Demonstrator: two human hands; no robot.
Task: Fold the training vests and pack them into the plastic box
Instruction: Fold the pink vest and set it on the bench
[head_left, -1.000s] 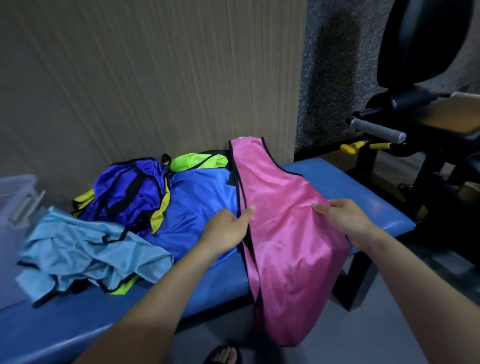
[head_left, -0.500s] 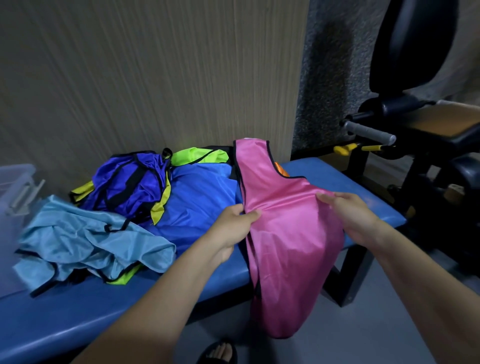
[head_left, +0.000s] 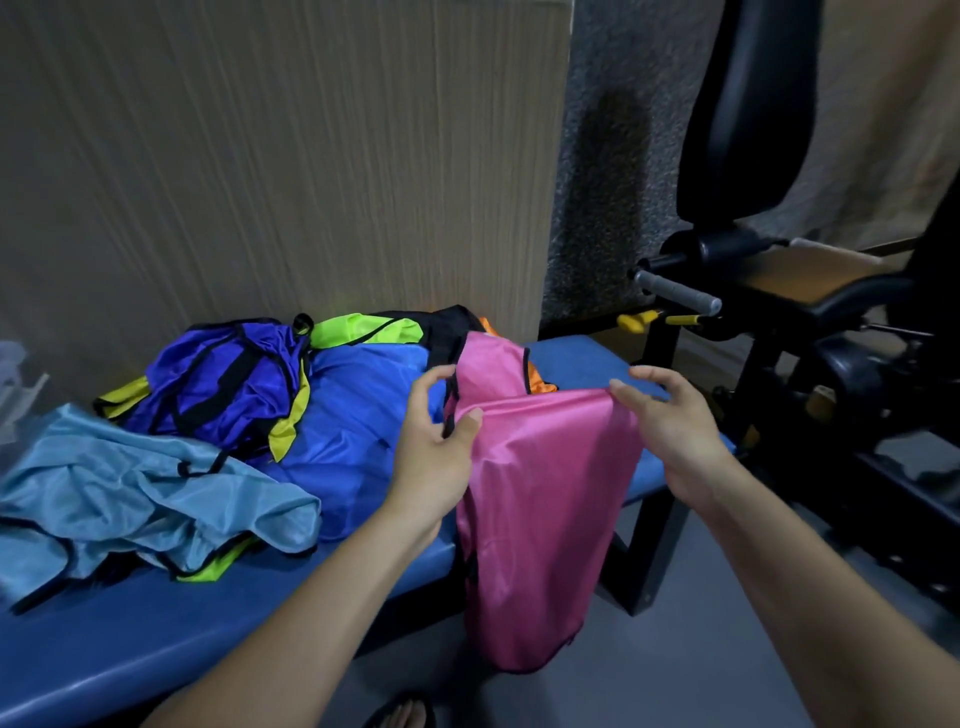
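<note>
Pinching the pink vest (head_left: 540, 499) at centre frame, left hand (head_left: 436, 457) and right hand (head_left: 670, 431) are gripping its fold; slippery fabric overhanging the table (head_left: 130, 639) risks sliding floorward.

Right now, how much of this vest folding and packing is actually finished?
Barely started, it seems. No folded vest is visible. In hand: the pink vest, pinched at its top edge by the left hand and right hand, hanging over the blue bench. Left: the crumpled light blue vest, blue vest and others. The plastic box is barely in view.
</note>
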